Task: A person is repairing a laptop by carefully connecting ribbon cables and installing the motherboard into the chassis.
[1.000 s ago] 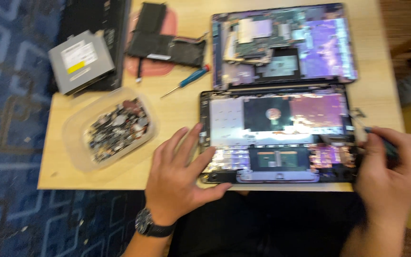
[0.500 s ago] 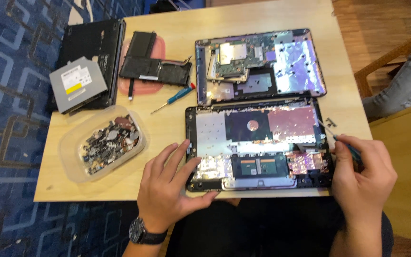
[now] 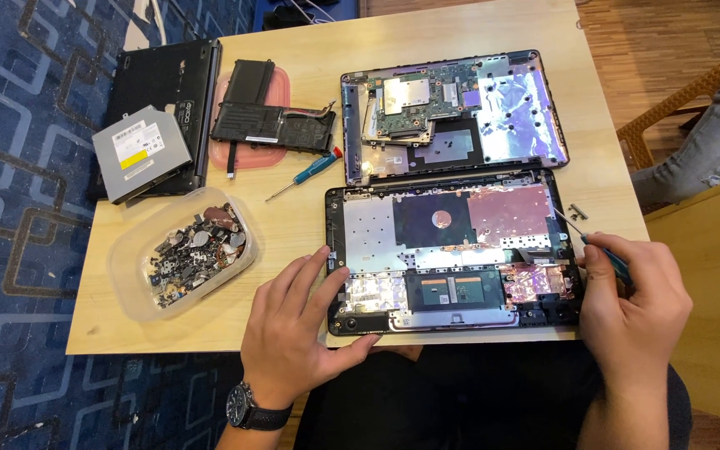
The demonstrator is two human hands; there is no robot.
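Note:
An opened laptop shell (image 3: 452,250) lies at the table's near edge, its inside facing up. My left hand (image 3: 297,325) rests flat on its near left corner, thumb along the front rim; a watch sits on that wrist. My right hand (image 3: 635,304) is closed around a blue-handled screwdriver (image 3: 606,254), whose thin shaft points to the shell's right edge. A second laptop half (image 3: 460,112) with a green circuit board lies just behind.
A clear tub (image 3: 185,254) of several small parts sits at the left. Behind it lie a silver optical drive (image 3: 143,154), a black laptop cover (image 3: 164,83), a black battery (image 3: 272,125) and another blue screwdriver (image 3: 306,175). Another person's leg (image 3: 702,142) shows at the right.
The view has pulled back and steadied, with the table now sharper. My right hand has lifted slightly and my left hand stays on the shell's corner.

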